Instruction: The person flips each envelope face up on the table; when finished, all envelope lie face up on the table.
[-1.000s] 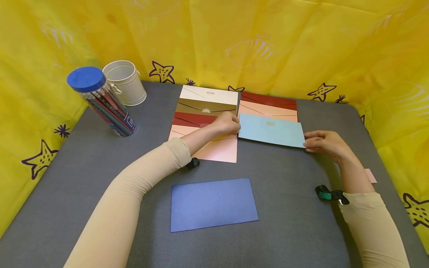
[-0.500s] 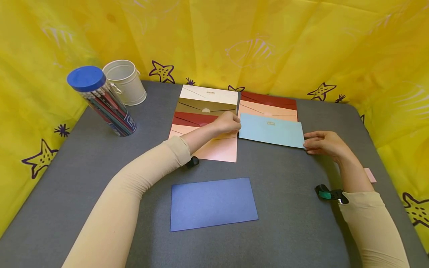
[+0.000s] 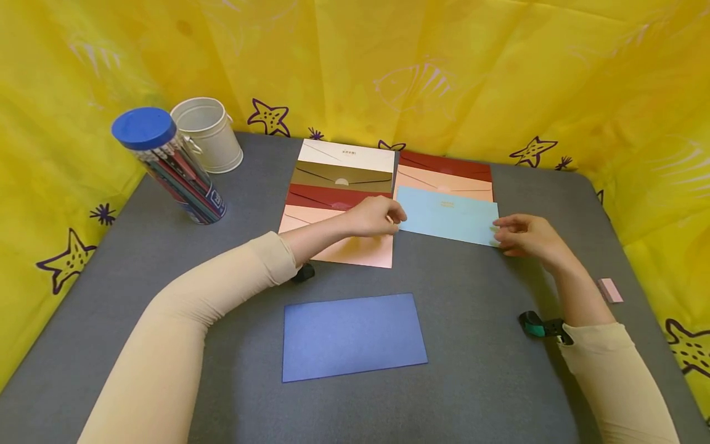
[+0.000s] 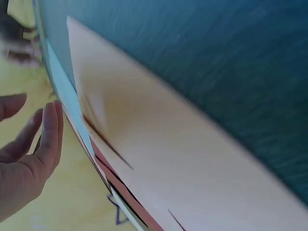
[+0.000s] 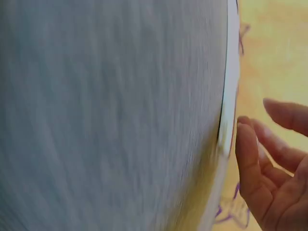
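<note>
One dark blue envelope (image 3: 354,337) lies alone on the grey surface (image 3: 471,370), nearer the person than both hands and not yet laid with the rest. Beyond it, the left hand (image 3: 373,216) and right hand (image 3: 524,236) rest with loose, relaxed fingers against the two short ends of the light blue envelope (image 3: 447,215), gripping nothing. It lies flat between them, seemingly just placed, overlapping the fanned right stack (image 3: 444,173) behind; the left stack (image 3: 338,185) looks finished.
</note>
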Available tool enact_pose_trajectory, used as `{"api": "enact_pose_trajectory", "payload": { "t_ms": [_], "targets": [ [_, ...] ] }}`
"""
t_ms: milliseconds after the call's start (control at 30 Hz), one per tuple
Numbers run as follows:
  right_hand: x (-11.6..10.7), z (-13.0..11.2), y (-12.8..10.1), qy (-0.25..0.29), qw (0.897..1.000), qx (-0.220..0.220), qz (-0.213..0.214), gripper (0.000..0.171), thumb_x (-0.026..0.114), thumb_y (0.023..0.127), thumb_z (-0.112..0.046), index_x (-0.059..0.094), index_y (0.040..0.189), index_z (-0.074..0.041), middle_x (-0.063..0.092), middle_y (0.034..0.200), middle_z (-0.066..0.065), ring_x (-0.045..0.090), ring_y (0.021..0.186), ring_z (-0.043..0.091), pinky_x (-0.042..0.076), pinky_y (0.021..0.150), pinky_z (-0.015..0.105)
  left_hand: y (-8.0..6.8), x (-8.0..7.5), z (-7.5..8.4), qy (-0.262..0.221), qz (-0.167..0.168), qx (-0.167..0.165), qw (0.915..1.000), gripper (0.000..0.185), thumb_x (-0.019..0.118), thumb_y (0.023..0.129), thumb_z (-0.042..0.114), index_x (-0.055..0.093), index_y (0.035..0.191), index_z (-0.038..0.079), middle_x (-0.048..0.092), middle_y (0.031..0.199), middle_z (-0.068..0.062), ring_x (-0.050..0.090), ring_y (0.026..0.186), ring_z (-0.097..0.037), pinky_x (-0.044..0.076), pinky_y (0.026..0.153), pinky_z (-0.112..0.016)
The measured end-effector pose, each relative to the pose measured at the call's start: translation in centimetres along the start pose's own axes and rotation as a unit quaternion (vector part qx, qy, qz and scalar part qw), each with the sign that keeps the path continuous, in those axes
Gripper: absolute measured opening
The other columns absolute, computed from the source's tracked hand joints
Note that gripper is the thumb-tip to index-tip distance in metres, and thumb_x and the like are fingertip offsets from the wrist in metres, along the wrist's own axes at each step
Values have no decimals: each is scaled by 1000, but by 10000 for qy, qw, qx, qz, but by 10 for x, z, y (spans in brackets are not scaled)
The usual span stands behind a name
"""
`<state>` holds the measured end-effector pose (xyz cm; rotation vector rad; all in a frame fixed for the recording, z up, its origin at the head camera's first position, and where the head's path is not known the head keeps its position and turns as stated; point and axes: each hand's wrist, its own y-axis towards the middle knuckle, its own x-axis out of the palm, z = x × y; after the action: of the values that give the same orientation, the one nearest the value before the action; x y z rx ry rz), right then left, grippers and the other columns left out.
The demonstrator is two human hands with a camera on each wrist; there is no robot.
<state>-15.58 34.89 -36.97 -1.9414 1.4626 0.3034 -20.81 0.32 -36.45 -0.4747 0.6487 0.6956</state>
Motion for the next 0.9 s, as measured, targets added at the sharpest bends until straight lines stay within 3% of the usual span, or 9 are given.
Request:
{"api": "enact_pose_trajectory", "payload": {
  "t_ms": [167, 267, 433, 567, 767, 900],
  "targets": [
    [29, -21, -5, -420, 9973, -524, -307, 41, 67, 94, -16, 58, 130, 2, 65, 101, 7, 66, 81, 2, 59, 73, 23, -23, 19, 9, 672, -696, 483, 9941, 26, 63, 86, 6, 70, 111, 4, 74, 106, -8, 68, 99, -18, 53, 83, -23],
    [48, -31, -9, -722, 9901, -1003, -661, 35, 70, 92, -15, 63, 123, -1, 67, 103, 13, 66, 83, 3, 57, 74, 21, -37, 30, 16, 998, -1028, 548, 9882, 22, 68, 84, 8, 71, 106, 6, 73, 103, -6, 66, 97, -16, 52, 86, -23],
    [80, -46, -14, -1303, 9646, -1921, -1254, 30, 75, 88, -19, 68, 114, -7, 71, 99, 6, 64, 84, 4, 53, 76, 20, -54, 43, 25, 1396, -1263, 299, 9817, 24, 82, 78, 20, 70, 96, 9, 69, 92, -2, 60, 86, -12, 49, 78, -24],
    [102, -56, -19, -1639, 9461, -2310, -1571, 34, 80, 82, -28, 68, 110, -12, 68, 97, 2, 63, 81, 7, 54, 75, 22, -60, 50, 26, 1736, -1351, 200, 9753, 33, 87, 73, 31, 67, 92, 12, 60, 84, 3, 53, 80, -11, 44, 69, -23],
    [124, -65, -25, -2404, 9177, -2805, -1461, 50, 88, 69, -42, 65, 103, -14, 63, 90, -3, 54, 77, 9, 47, 70, 21, -60, 57, 24, 1979, -1357, 196, 9706, 36, 90, 69, 34, 64, 85, 15, 56, 83, 4, 52, 79, -11, 42, 65, -24],
    [135, -68, -29, -2900, 9046, -2825, -1334, 53, 89, 65, -47, 60, 98, -18, 57, 89, -7, 51, 78, 6, 44, 68, 20, -58, 58, 22, 1922, -1315, 145, 9724, 35, 91, 68, 33, 64, 81, 15, 56, 81, 3, 52, 79, -12, 41, 64, -23]
  ]
}}
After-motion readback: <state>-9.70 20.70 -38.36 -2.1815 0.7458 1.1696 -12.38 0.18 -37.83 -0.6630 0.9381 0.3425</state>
